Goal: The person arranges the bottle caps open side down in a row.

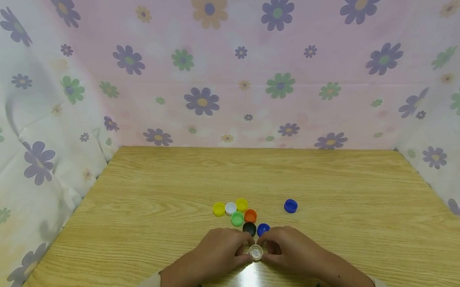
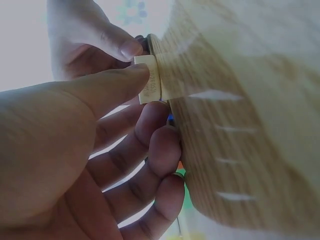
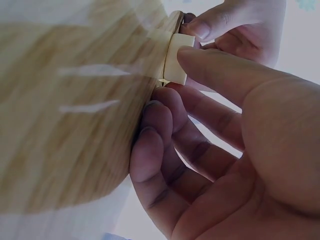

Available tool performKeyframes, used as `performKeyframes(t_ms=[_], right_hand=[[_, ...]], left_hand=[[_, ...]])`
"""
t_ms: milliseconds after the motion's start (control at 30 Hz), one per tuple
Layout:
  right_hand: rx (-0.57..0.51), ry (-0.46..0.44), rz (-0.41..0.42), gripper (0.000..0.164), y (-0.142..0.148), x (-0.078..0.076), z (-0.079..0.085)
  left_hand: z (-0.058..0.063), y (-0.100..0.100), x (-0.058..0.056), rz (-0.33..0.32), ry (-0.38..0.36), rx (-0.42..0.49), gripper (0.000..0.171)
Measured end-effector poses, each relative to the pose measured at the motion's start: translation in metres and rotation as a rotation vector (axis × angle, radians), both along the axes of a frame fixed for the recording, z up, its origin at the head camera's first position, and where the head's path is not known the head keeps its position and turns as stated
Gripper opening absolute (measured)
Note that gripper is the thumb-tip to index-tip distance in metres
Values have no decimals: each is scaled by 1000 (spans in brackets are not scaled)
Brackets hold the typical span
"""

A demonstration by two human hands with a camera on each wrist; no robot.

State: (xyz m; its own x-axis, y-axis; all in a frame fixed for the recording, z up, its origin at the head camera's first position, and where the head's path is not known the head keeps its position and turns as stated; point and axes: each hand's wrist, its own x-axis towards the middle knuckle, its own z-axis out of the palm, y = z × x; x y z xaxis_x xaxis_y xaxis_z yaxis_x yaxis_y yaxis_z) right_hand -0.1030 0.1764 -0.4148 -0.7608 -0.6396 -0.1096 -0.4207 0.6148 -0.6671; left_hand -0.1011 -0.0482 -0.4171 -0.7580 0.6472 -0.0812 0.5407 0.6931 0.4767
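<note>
A cream-coloured bottle cap [image 1: 255, 252] lies hollow side up at the near part of the table. My left hand [image 1: 223, 248] pinches it from the left between thumb and forefinger, and my right hand [image 1: 291, 249] does the same from the right. In the left wrist view, small print runs along the side of the cream cap [image 2: 152, 82], which sits right at the wood surface. The other fingers of both hands curl loosely close to the table. Just beyond the fingertips are a black cap [image 1: 249, 228] and a blue cap [image 1: 263, 228], partly covered by the right hand.
Behind the black cap cluster a green cap [image 1: 237, 218], an orange cap [image 1: 250, 216], a white cap [image 1: 230, 208] and two yellow caps [image 1: 219, 209]. Another blue cap [image 1: 290, 206] stands apart to the right. A flowered cloth [image 1: 225, 70] surrounds the wooden table [image 1: 155, 178].
</note>
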Motion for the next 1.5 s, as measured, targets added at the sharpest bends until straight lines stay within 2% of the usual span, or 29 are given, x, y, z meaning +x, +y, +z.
performKeyframes(t_ms=[467,833,1067,1333,1500], right_hand=[[22,43,12,19,-1,2,0],[34,12,0,21,0,3,2],[32,42,23,25,2,2,5],[-14,130,19,28,4,1,13],[-71,116,-13,28,7,1,16]], left_hand=[[3,3,1,6,-5,-33,22],[5,3,2,9,-33,-12,21],[5,-1,-2,16,-118,71,22],[11,-4,-5,24,-145,188,27],[14,-4,-6,49,-184,266,29]])
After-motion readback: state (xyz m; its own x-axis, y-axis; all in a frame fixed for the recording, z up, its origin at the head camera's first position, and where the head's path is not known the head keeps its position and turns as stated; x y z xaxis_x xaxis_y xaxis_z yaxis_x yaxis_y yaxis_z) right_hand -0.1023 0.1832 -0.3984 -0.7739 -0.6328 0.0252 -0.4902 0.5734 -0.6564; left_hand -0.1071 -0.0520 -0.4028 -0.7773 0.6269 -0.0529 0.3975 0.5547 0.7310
